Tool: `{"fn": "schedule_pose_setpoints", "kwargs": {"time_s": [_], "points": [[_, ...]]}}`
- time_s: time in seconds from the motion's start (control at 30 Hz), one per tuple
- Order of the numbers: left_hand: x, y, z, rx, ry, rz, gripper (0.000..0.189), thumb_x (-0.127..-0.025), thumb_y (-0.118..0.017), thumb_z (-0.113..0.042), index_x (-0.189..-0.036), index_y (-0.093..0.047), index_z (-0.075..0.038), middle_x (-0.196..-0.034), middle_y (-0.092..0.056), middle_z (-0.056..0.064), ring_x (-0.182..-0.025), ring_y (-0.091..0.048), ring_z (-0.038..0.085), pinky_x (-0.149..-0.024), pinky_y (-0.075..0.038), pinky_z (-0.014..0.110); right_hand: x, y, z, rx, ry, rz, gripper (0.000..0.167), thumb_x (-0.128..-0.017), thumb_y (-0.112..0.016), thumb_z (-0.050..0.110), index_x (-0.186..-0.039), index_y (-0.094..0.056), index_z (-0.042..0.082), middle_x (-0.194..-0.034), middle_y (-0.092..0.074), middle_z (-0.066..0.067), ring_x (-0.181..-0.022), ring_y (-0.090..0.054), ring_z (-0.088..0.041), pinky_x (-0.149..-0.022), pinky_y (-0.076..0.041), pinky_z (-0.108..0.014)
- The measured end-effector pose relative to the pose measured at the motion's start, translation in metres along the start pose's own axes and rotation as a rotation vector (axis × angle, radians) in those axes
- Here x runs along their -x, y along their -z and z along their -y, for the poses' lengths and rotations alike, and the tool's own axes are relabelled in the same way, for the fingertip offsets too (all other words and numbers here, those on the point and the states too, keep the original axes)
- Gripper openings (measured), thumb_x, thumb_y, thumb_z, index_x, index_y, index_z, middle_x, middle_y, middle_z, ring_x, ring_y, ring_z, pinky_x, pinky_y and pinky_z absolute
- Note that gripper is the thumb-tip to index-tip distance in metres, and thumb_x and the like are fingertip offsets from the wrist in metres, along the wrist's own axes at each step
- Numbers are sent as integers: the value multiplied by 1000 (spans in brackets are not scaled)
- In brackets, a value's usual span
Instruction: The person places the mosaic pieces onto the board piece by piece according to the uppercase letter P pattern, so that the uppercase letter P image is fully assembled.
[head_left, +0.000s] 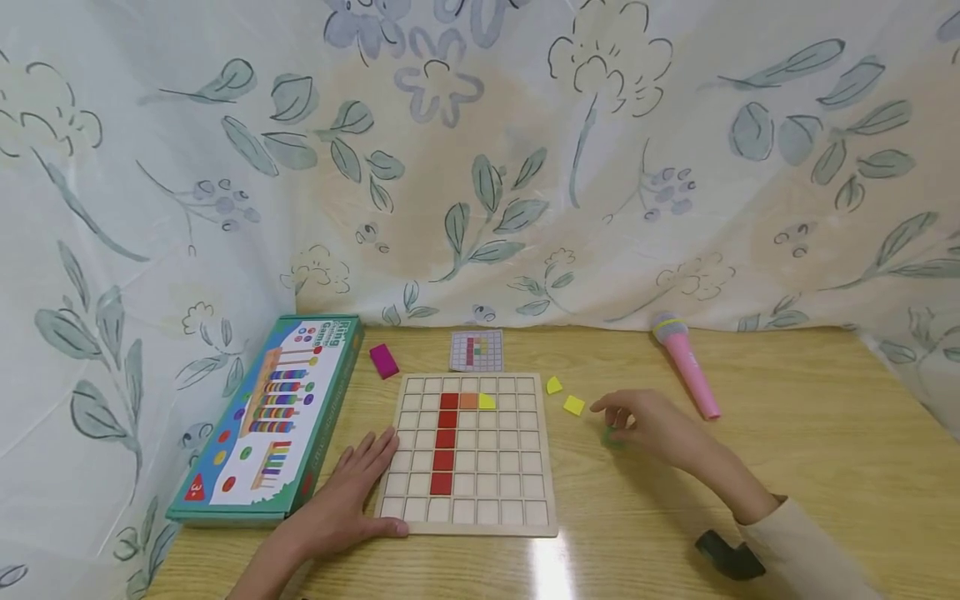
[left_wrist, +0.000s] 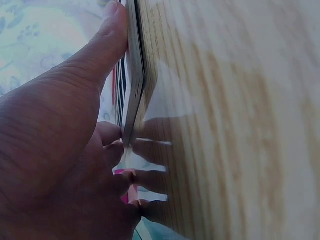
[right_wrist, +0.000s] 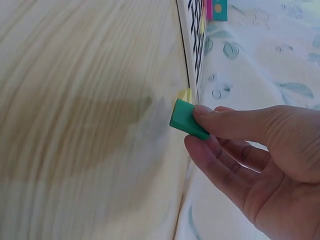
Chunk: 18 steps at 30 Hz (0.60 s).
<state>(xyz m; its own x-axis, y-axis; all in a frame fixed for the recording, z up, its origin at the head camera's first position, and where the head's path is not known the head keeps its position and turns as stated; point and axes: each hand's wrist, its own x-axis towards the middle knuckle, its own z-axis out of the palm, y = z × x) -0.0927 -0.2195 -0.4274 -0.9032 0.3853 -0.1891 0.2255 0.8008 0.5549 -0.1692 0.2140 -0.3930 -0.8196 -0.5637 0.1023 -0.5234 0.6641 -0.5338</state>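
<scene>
My right hand [head_left: 648,425] is right of the wooden grid board [head_left: 487,531], a little above the table. Between thumb and fingers it pinches a green tile [right_wrist: 186,118], which is mostly hidden by the fingers in the head view. Spread along the board's left edge, my left hand [head_left: 347,493] touches it with its fingers, the thumb at the near corner. A column of red tiles [head_left: 446,437] fills several cells. Beside the top one sit an orange tile [head_left: 468,402] and a yellow rounded piece [head_left: 487,402]. Two loose pieces, a yellow rounded one [head_left: 554,386] and a yellow square tile [head_left: 574,406], lie right of the board.
A small pattern card [head_left: 477,352] lies behind the board, with a magenta block [head_left: 384,361] to its left. The green game box [head_left: 296,417] stands at the left. A pink toy microphone [head_left: 692,371] lies back right. Floral cloth [head_left: 510,275] hangs behind the table.
</scene>
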Motion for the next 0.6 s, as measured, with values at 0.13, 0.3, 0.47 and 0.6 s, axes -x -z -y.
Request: {"fn": "schedule_pose_setpoints", "kwargs": {"time_s": [0.13,0.3,0.47,0.6], "points": [[0,0,1,4,-3,-5,113,-74,-73,-65,-157,-20,-10,-164,-14,7,-149,-4,39,-118,-3,59,-12,-11,9,-31,26,14,31,-80,-76,-4,-110,-69,-1,-85,-65,3,-80,-61,-14,-69,-55,-28],[2,0,1,8,-4,-5,113,-74,-73,-64,-157,-20,-10,-164,-14,8,-149,-4,40,-118,-3,60,-31,-30,23,-83,67,28,30,-81,-75,-4,-110,-69,-2,-86,-67,0,-82,-62,-15,-71,-56,-30],[1,0,1,13,-15,-3,113,-74,-73,-64,-157,-19,-9,-164,-13,8,-149,-3,40,-118,-3,60,-46,-42,38,-79,86,24,29,-81,-76,-3,-109,-71,0,-86,-67,0,-81,-61,-13,-71,-56,-29],[1,0,1,13,-21,-4,113,-75,-73,-64,-157,-19,-9,-164,-13,8,-149,-3,41,-118,-3,61,-56,-45,51,-82,90,31,29,-81,-76,-5,-109,-71,1,-86,-67,0,-81,-61,-14,-71,-56,-29]]}}
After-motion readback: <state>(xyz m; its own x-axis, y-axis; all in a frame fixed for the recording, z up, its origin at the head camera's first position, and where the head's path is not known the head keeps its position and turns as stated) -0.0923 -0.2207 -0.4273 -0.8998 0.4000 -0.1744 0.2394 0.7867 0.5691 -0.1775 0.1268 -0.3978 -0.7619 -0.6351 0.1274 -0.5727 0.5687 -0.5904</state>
